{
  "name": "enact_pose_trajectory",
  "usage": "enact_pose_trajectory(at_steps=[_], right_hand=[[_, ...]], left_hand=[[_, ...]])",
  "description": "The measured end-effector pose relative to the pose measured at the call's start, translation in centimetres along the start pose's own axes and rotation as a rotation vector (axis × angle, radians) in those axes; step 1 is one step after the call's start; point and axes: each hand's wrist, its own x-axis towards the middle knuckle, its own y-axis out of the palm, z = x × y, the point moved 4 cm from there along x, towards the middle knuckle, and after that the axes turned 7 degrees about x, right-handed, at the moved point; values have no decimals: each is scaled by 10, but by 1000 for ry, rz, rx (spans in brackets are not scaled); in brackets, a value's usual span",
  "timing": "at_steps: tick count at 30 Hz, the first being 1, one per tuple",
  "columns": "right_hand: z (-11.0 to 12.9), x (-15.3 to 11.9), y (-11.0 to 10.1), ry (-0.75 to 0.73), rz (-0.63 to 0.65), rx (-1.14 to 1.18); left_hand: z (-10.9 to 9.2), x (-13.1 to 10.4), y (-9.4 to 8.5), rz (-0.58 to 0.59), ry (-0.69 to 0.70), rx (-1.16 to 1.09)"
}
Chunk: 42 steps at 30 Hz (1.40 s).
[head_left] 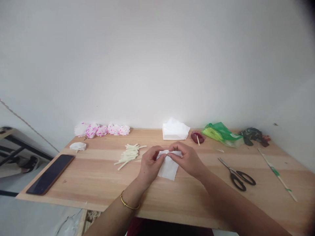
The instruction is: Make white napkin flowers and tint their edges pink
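A white tissue sheet (pixel 168 167) hangs between both hands over the middle of the wooden table. My left hand (pixel 150 164) pinches its upper edge with thumb and fingers, and a gold bracelet circles that wrist. Close beside it, my right hand (pixel 188 160) pinches the same edge, the two thumbs nearly touching. Whatever lies between the fingertips is too small to make out. Left of the hands is a loose pile of pale short sticks (pixel 130 153). Behind them stands a stack of white tissues (pixel 175 129).
On the wooden table (pixel 98 183) are a phone (pixel 50 173), a small white bundle (pixel 78 146), pink-and-white puffs (pixel 102 129), a dark red packet (pixel 197 137), a green plastic bag (pixel 222 133), dark leafy pieces (pixel 253 135), black scissors (pixel 236 175) and a thin stick with green tape (pixel 278 175).
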Motion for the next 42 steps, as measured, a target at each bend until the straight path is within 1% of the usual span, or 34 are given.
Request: enact_pose_trajectory(at_steps=[2, 5, 7, 11, 13, 15, 19, 22, 25, 28, 33, 38, 42], right_hand=[[1, 0, 0, -2, 5, 6], [2, 1, 0, -20, 19, 14], [3, 0, 0, -37, 23, 8], [7, 0, 1, -64, 34, -1], [9, -1, 1, -62, 36, -4], [10, -1, 1, -45, 38, -7], [10, -3, 2, -14, 52, -25], [8, -5, 2, -27, 71, -32], [6, -7, 2, -40, 85, -43], [8, -7, 3, -44, 111, -54], [13, -6, 6, -56, 148, -73], [11, -8, 6, -39, 172, -57], [12, -9, 4, -42, 177, -37]], left_hand=[[1, 0, 1, 18, -6, 16], [2, 0, 1, -13, -11, -21], [1, 0, -1, -22, -1, 0], [-9, 1, -5, 20, 71, 137], [-13, 2, -7, 27, 104, 166], [-15, 2, -9, 28, 107, 167], [-12, 0, -7, 36, 12, 119], [-11, -2, -6, 45, -72, 54], [-13, -1, -7, 84, -117, 25], [-16, 0, -9, 144, -140, 60], [-16, 4, -12, 181, -145, 75], [-16, 5, -12, 225, -153, 97], [-17, 5, -13, 238, -160, 85]])
